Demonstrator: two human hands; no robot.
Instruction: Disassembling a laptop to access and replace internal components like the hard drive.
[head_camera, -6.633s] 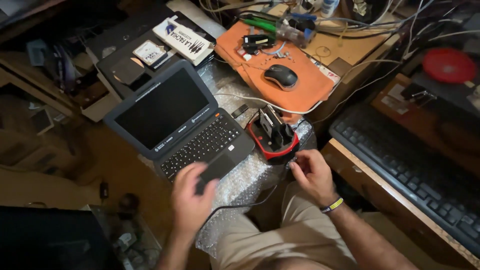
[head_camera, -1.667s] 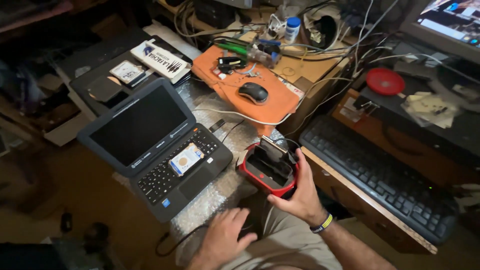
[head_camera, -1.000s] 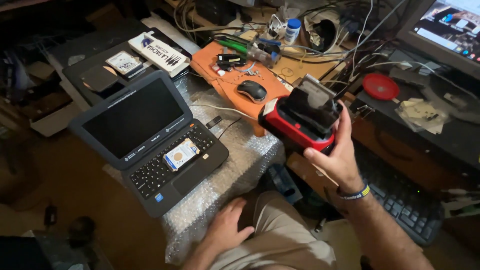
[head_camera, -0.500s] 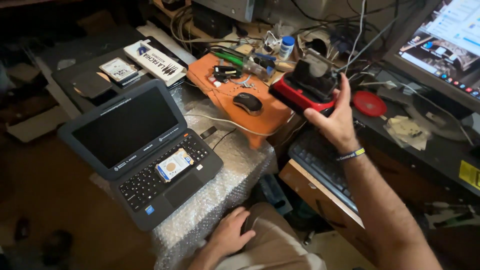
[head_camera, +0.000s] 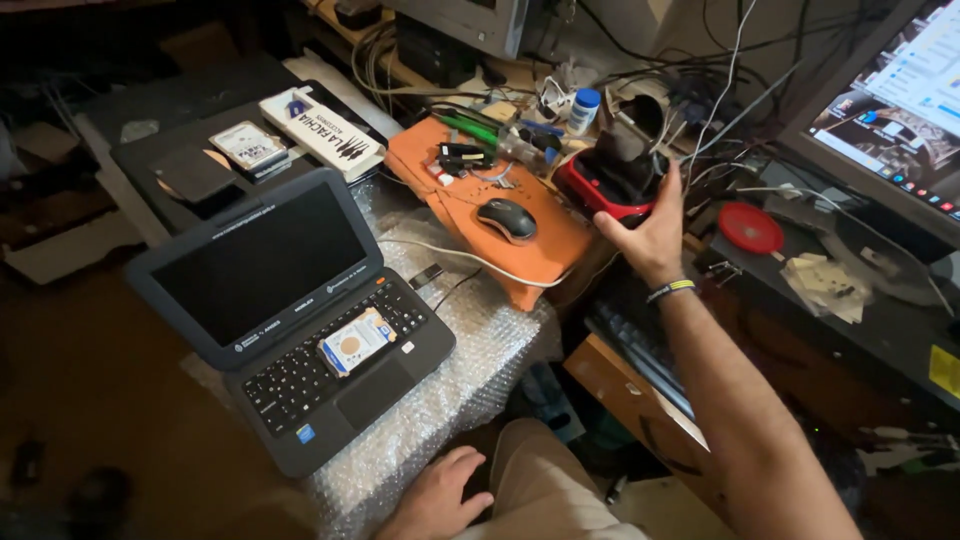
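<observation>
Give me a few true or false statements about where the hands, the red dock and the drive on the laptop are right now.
1. The right hand holds the red dock. True.
2. The left hand is typing on the laptop. False: it rests low by the person's knee, off the laptop.
3. A bare drive lies on the laptop's keyboard. True.
4. The mouse sits on the bubble wrap. False: it sits on the orange pad.
5. The laptop's screen is dark. True.
</observation>
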